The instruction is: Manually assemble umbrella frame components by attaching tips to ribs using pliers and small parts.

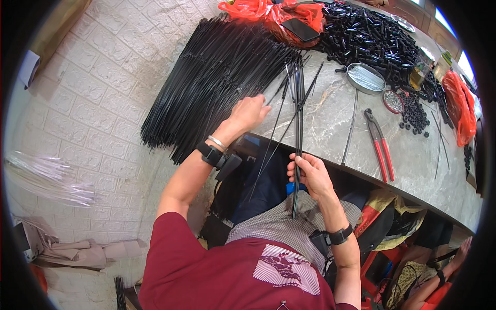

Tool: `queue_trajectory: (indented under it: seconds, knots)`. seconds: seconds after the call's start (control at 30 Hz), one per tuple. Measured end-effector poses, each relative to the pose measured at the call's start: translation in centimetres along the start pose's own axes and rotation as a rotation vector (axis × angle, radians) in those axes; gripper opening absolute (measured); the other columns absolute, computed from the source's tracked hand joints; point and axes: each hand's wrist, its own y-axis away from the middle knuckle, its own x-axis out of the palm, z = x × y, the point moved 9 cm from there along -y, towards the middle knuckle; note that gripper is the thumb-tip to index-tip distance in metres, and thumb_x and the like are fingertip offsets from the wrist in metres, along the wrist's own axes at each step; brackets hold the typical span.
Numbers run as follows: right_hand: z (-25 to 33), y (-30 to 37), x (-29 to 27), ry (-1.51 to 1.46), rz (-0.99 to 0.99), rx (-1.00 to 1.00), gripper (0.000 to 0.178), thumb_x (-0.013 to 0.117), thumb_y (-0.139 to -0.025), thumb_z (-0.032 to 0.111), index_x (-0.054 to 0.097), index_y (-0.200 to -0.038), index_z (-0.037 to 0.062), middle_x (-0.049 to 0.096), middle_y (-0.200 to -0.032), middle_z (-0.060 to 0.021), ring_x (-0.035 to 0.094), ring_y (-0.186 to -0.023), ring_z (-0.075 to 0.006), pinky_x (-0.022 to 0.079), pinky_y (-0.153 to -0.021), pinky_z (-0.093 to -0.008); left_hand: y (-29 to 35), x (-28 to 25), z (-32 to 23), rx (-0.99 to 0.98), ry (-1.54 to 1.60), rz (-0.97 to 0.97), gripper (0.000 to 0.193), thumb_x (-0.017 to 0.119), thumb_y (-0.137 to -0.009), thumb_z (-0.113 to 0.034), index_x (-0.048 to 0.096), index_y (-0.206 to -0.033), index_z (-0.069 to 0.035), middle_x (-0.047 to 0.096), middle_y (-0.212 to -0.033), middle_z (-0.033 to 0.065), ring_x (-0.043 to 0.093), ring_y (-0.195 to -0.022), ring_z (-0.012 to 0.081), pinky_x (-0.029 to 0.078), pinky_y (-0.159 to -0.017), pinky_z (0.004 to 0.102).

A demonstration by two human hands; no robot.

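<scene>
A narrow bundle of thin black rods [298,121] is gripped in my right hand [313,174], thumb and fingers closed round it in front of my lap. Its upper part reaches over the table edge, and several rods in it splay or cross at an angle. My left hand [248,113] is at the right side of a large heap of similar black rods [206,77]. Its fingers are bent and smeared by motion. A dark rod shows by the fingertips, but whether they grip it is unclear.
On the grey table [330,124] are red-handled cutters [380,147], an oval tin of pale thin sticks [366,77], a small round dish [393,101], black rings [415,113], a pile of black tubes [367,39] and a phone [300,30]. Another person's arm [439,281] shows at lower right.
</scene>
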Motion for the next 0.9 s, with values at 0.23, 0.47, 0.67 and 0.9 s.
queue_trajectory:
  seconds: [0.23,0.47,0.67,0.9]
  knots:
    - [-1.6,-0.5,2.8,-0.132,0.031,0.048,0.057,0.045,-0.099,0.044,0.044,-0.132,-0.0034,0.054,-0.128,-0.0177,0.056,-0.114,-0.0243,0.051,-0.089,-0.0371,1.1,-0.4,-3.8,0.233,0.193,0.27,0.027,0.055,-0.09,-0.024,0.069,-0.092,-0.001,0.066,-0.075,0.0193,0.065,-0.076,0.0383,0.051,-0.074,0.0451]
    - [-3.5,-3.3,7.8,-0.372,0.211,0.095,0.062,0.04,-0.098,0.053,0.035,-0.138,0.0061,0.046,-0.139,-0.0092,0.043,-0.128,-0.0215,0.039,-0.099,-0.042,-2.2,1.1,-4.6,0.519,-0.331,-0.079,0.036,0.053,-0.083,-0.01,0.061,-0.119,-0.009,0.048,-0.14,0.0082,0.037,-0.134,0.0241,0.031,-0.11,0.0453]
    - [-2.6,-2.3,6.4,-0.475,0.036,0.109,0.028,0.05,-0.1,0.031,0.051,-0.111,0.0045,0.053,-0.075,-0.0016,0.058,-0.07,-0.0173,0.054,-0.068,-0.0364,-4.7,2.5,-0.5,0.514,-0.398,-0.104,0.044,0.049,-0.087,-0.013,0.053,-0.131,-0.011,0.039,-0.148,0.002,0.025,-0.142,0.0215,0.018,-0.115,0.0512]
    - [1.3,0.3,4.3,-0.363,0.025,0.111,0.022,0.046,-0.102,0.027,0.049,-0.104,0.0051,0.041,-0.069,0.0021,0.035,-0.053,-0.0059,0.034,-0.048,-0.0222,-7.6,3.6,-1.2,0.489,-0.496,-0.092,0.043,0.046,-0.088,-0.015,0.055,-0.13,-0.012,0.037,-0.15,0.0018,0.028,-0.141,0.0222,0.014,-0.116,0.0532]
